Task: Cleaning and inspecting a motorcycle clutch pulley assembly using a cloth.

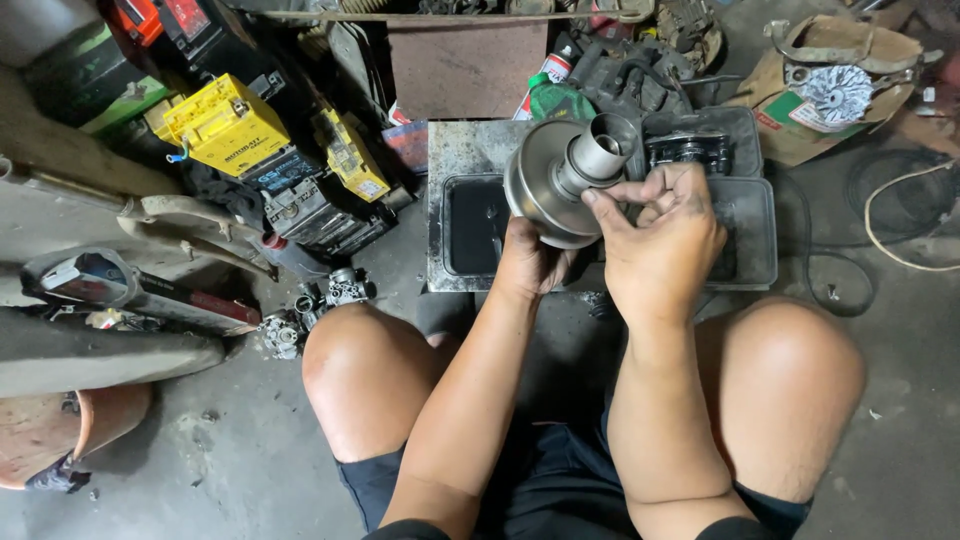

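Left of the black plastic tray [755,235] stand two yellow battery boxes [222,122] among dark ones; carburettor parts [322,298] lie on the concrete floor [890,460] lower left of it; a finned metal fan [838,92] rests on cardboard beyond it.

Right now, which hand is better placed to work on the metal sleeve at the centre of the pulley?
The right hand: its fingertips already touch the sleeve. The left hand is under the pulley, supporting it.
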